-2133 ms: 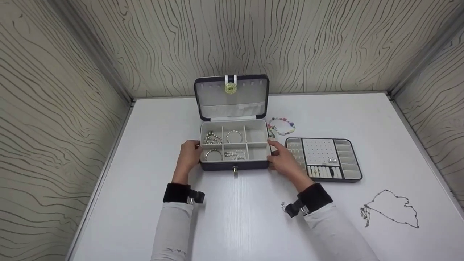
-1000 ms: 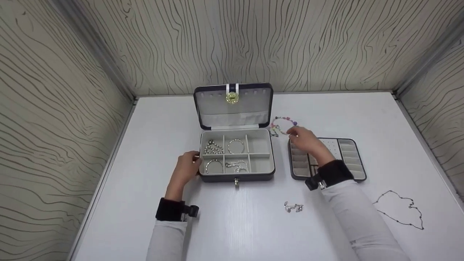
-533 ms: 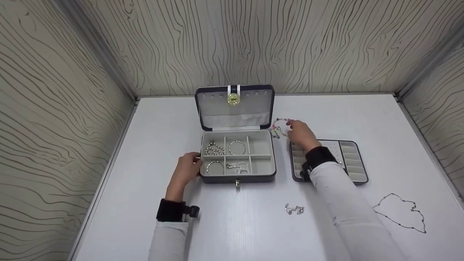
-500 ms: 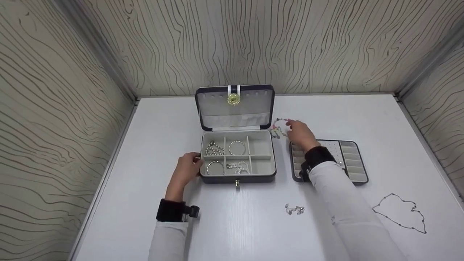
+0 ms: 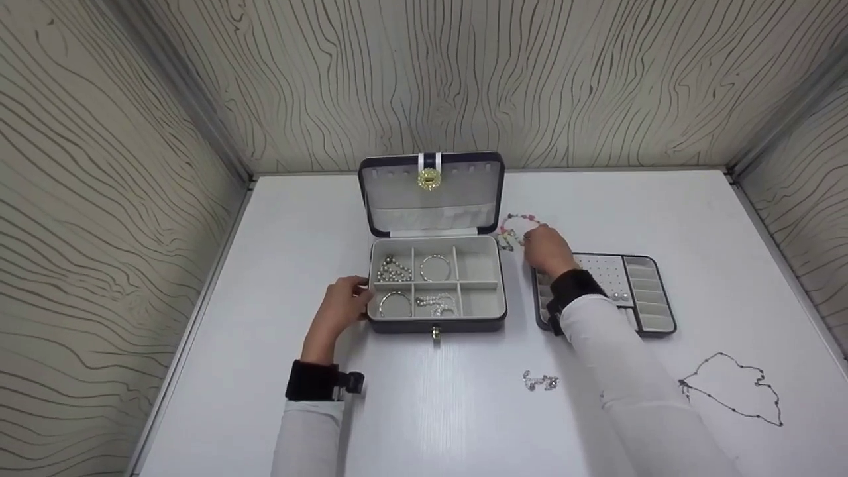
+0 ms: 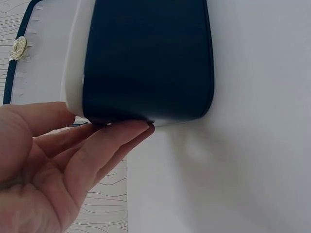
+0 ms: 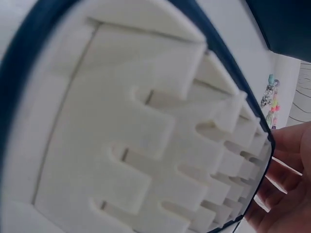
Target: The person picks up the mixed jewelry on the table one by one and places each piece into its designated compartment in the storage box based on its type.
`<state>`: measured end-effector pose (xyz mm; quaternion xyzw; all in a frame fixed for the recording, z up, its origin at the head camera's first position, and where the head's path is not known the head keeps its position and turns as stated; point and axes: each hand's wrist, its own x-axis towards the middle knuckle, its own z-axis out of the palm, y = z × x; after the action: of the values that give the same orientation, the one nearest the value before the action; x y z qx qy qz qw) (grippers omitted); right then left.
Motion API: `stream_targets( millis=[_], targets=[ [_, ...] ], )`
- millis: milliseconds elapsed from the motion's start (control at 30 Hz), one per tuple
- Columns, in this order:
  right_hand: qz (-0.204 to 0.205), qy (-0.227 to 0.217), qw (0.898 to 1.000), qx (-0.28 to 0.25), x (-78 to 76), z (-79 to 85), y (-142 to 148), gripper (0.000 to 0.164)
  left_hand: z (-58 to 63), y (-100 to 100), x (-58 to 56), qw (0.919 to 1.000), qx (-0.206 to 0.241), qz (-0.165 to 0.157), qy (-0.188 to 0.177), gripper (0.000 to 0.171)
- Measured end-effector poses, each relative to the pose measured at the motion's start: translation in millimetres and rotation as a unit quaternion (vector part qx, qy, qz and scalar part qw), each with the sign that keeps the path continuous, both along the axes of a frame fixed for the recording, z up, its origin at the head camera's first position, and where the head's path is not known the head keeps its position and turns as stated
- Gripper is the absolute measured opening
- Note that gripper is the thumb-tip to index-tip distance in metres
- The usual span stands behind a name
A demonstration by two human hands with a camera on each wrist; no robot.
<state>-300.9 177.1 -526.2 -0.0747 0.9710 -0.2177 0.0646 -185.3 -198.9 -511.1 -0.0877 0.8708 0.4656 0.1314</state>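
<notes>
The counter is free along its left edge to the back left corner. The raised lid of the box bars the back edge's middle. Between box and tray the gap is narrow, its far end blocked by a beaded bracelet and the right hand; a necklace obstructs the front right.

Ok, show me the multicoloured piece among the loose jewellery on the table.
The beaded loop by the right hand; the silvery piece and the dark chain necklace lack its colours.

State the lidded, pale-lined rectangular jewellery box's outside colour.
Dark blue box, clearest in the left wrist view.
</notes>
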Motion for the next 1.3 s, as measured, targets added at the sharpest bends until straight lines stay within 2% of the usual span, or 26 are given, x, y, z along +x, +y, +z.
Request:
stream_targets(
  millis=[233,500,600,700,800,967,1133,1300],
  targets=[
    [-0.033,0.024,0.999,0.007,3.1,-4.1,-3.7,0.021,-0.4,-0.4,0.2,1.0000,0.004,-0.001,0.002,0.037],
    [-0.035,0.008,0.999,0.041,4.8,-4.2,-8.7,0.018,-1.4,0.6,0.5,0.9999,0.009,-0.001,0.010,0.038],
    [-0.038,-0.001,0.999,0.034,5.1,-0.6,-7.2,0.021,-1.5,1.4,0.5,0.9999,0.014,0.002,0.001,0.039],
    [-0.043,0.020,0.999,0.001,4.6,6.5,-3.6,0.019,-1.2,1.7,0.7,0.9997,0.022,0.006,-0.006,0.039],
    [-0.045,0.072,0.995,-0.045,2.5,17.7,0.0,0.013,-1.2,0.8,0.6,0.9996,0.024,0.009,-0.008,0.039],
    [-0.042,0.149,0.981,-0.113,0.4,44.2,4.7,0.011,-2.0,-0.8,-0.1,0.9997,0.021,0.010,-0.012,0.038],
    [-0.048,0.170,0.968,-0.177,5.6,79.0,10.2,0.011,-1.6,-1.0,0.6,0.9997,0.020,0.010,-0.009,0.038],
    [-0.058,0.181,0.960,-0.203,15.1,114.6,13.1,0.015,-0.9,-1.2,2.2,0.9995,0.032,0.009,-0.002,0.038]
  ],
)
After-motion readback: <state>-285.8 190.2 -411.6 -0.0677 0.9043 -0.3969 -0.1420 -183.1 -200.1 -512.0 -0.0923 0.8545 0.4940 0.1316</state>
